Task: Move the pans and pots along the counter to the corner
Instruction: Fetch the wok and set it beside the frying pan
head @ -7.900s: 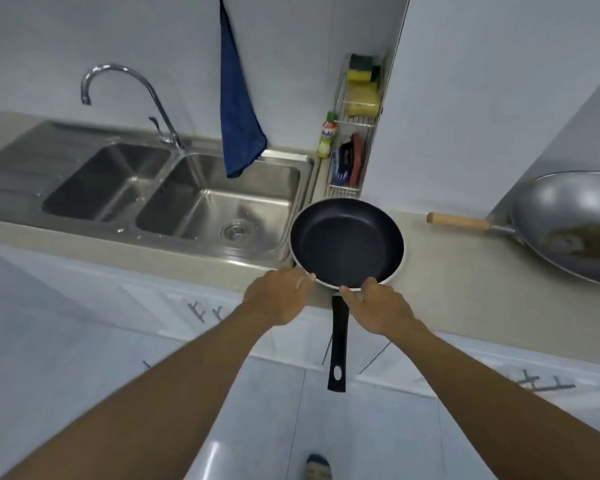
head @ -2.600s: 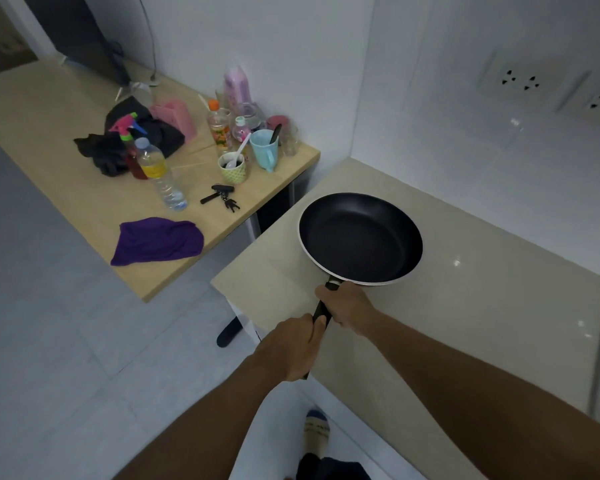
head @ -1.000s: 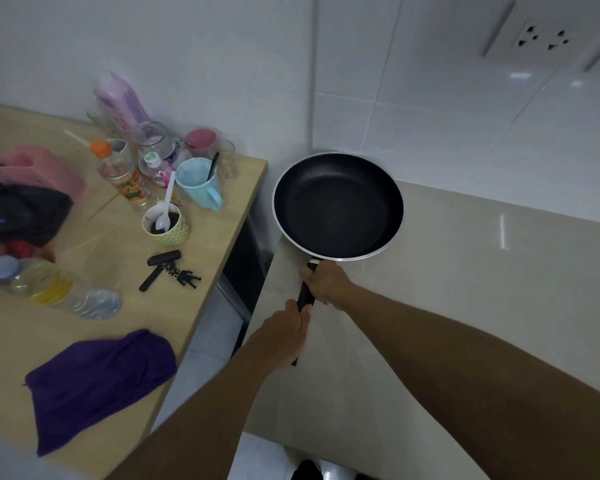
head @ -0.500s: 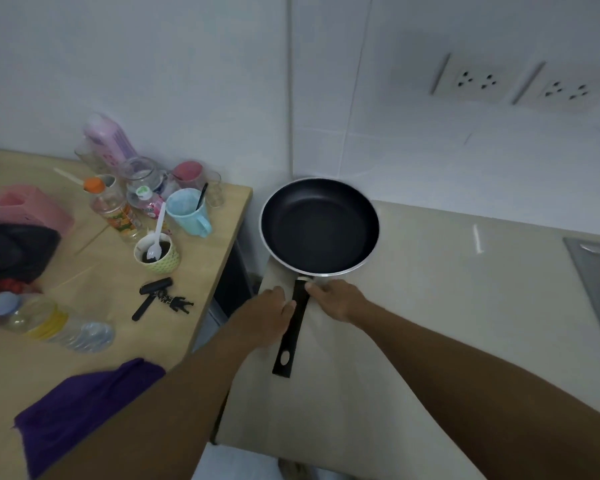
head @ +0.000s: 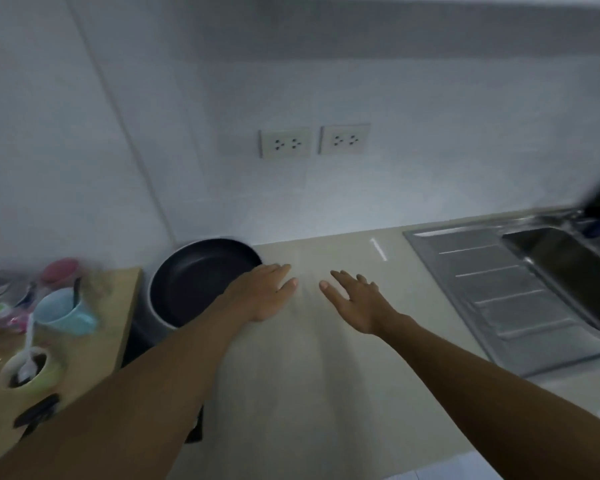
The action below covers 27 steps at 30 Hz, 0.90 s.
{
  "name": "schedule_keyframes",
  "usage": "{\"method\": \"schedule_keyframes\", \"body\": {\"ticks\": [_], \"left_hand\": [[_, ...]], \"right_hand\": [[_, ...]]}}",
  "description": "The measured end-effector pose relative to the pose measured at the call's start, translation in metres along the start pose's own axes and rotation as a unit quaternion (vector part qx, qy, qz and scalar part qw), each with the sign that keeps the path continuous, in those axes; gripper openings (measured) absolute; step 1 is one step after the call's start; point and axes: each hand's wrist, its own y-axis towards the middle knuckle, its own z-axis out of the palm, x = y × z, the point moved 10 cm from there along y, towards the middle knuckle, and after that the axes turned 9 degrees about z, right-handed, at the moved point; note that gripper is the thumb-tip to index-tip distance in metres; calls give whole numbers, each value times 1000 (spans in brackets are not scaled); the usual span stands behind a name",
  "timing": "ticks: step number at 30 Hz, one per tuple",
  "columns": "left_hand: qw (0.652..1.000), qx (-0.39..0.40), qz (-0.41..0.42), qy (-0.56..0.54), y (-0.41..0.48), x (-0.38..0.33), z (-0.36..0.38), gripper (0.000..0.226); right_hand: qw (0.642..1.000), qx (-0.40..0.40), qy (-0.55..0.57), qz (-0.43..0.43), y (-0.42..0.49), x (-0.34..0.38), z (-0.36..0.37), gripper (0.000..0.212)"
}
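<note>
The black frying pan [head: 194, 282] rests on the beige counter [head: 309, 358] in the left corner against the white tiled wall. My left forearm hides most of its handle. My left hand [head: 264, 292] hovers flat over the counter at the pan's right rim, fingers spread and holding nothing. My right hand [head: 355, 301] is open too, a little to the right, over bare counter. No other pans or pots are in view.
A steel sink [head: 568, 271] with a ribbed drainboard [head: 492, 289] fills the right side. Two wall sockets [head: 314, 142] sit above the counter. A lower wooden table [head: 94, 348] to the left holds a blue mug [head: 61, 311], a green cup [head: 28, 370] and bottles.
Both hands have let go of the pan handle and moved right, opening over the counter. The pan now rests in the corner. My view has swung right, bringing the sink in.
</note>
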Motion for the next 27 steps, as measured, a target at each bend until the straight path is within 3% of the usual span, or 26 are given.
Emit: {"method": "schedule_keyframes", "body": {"ticks": [5, 11, 21, 27], "left_hand": [[998, 17, 43, 34, 42, -90, 2, 63], [992, 19, 107, 60, 91, -248, 39, 61], [979, 49, 191, 56, 134, -446, 109, 55], [953, 71, 281, 84, 165, -571, 151, 53]], "right_hand": [[997, -62, 15, 39, -28, -75, -68, 90], [988, -130, 11, 86, -88, -209, -153, 84], [977, -156, 37, 143, -177, -385, -226, 82], [951, -191, 70, 232, -238, -497, -263, 94]]}}
